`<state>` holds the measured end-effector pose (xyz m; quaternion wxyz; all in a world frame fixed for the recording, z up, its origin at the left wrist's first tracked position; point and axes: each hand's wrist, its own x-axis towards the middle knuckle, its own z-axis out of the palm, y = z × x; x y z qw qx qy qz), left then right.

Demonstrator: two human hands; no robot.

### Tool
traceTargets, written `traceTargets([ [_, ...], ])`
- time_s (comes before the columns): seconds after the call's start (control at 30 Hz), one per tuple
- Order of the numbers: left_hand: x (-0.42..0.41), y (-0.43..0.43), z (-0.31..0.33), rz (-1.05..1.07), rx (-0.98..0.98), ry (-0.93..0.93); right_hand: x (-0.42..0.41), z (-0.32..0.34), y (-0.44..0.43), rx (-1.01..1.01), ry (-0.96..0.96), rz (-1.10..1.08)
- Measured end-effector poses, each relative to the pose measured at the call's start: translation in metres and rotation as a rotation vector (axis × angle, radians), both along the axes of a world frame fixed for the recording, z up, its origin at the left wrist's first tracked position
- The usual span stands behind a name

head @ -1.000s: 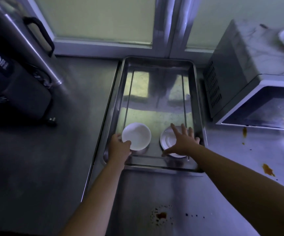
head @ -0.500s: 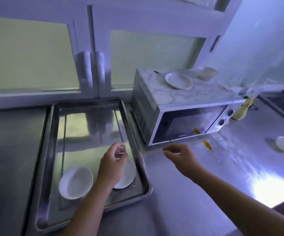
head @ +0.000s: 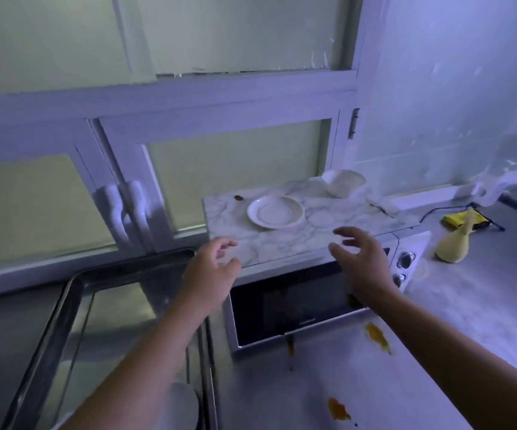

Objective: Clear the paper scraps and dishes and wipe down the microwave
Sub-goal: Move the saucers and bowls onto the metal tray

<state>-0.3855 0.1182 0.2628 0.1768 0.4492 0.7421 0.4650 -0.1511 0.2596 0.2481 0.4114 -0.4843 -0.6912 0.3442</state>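
On the table (head: 483, 321) stands the microwave (head: 291, 305). A plate (head: 276, 211) sits on its top, with a bowl (head: 342, 181) at the plate's 2 o'clock. The tray (head: 65, 299) lies at the microwave's 9 o'clock, and a cloth (head: 452, 248) at its 3 o'clock.

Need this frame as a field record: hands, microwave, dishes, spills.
left hand: open, empty, at the microwave's front left corner
right hand: open, empty, over the microwave's front edge
microwave: door closed, brownish drip at its lower edge
plate: white, upright on the microwave top
bowl: white, tipped over, back right of the top
tray: metal, left of the microwave
white dish: in the tray's near end, partly hidden
orange stains: on the counter in front
yellow cloth: bunched, right of the microwave
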Motion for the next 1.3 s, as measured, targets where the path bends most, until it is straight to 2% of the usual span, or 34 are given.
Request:
traceTargets([
  [0.1,0.011,0.054,0.003,0.065,-0.083,0.027,-0.005,0.003,0.074,0.054,-0.062,-0.043],
  [0.2,0.024,0.092,0.0,0.144,-0.116,-0.093,-0.013,0.005,0.135,-0.082,0.094,-0.167],
  [0.27,0.03,0.108,-0.004,0.174,-0.174,-0.03,-0.02,0.002,0.163,-0.102,0.131,-0.239],
  [0.37,0.027,0.126,-0.006,0.229,-0.22,0.072,-0.037,-0.002,0.182,-0.067,-0.045,-0.309],
  [0.53,0.015,0.15,-0.001,0.33,-0.252,0.047,-0.06,-0.009,0.18,0.098,-0.296,-0.281],
  [0.63,0.009,0.162,0.002,0.36,-0.285,0.063,-0.061,-0.01,0.18,0.131,-0.433,-0.27],
  [0.73,0.004,0.171,0.003,0.389,-0.273,0.023,-0.061,-0.009,0.181,0.099,-0.499,-0.272],
  [0.87,0.001,0.179,0.002,0.427,-0.264,-0.035,-0.06,-0.007,0.18,0.08,-0.491,-0.269],
  [1.0,0.006,0.176,0.004,0.445,-0.128,-0.29,-0.057,-0.007,0.176,0.113,-0.457,-0.246],
  [1.1,0.01,0.152,0.011,0.439,0.042,-0.443,-0.054,-0.006,0.167,0.176,-0.41,-0.129],
  [1.3,0.015,0.026,0.011,0.416,0.258,-0.605,-0.04,-0.017,0.111,0.237,-0.196,0.085],
])
